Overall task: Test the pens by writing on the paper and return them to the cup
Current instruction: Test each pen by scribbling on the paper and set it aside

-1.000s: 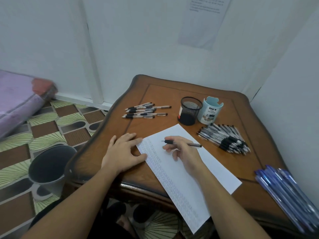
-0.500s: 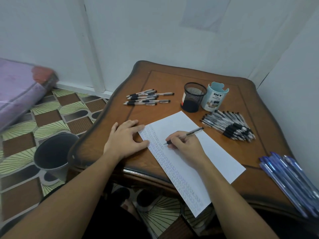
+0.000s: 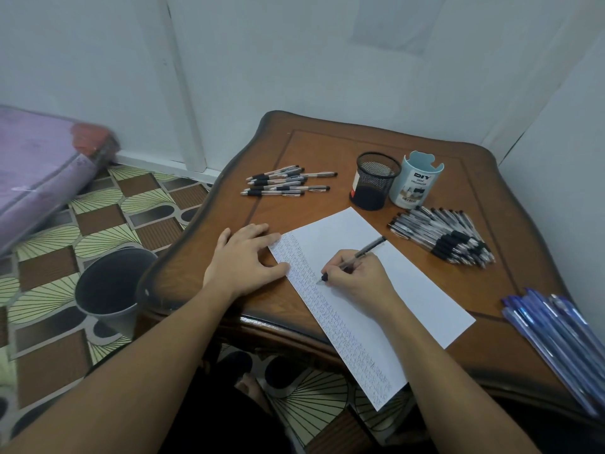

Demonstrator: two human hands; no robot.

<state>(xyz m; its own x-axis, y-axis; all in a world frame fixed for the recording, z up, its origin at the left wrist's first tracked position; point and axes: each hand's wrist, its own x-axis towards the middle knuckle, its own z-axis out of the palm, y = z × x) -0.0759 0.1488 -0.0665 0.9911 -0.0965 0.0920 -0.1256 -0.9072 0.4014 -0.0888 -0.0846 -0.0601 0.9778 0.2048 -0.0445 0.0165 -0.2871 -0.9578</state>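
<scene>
Table (image 3: 327, 149), cup (image 3: 376, 181) (mesh), right hand (image 3: 360, 280) gripping pen (image 3: 368, 249)

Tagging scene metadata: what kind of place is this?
Likely a room in a home, not an office: a carved wooden table set in a white-walled corner, a patterned floor, and what looks like a purple mattress by the wall.

One wide-angle camera on the head looks forward and down, close above the surface (image 3: 327, 152). The wall (image 3: 294, 60) and floor (image 3: 98, 217) fill its edges.
</scene>
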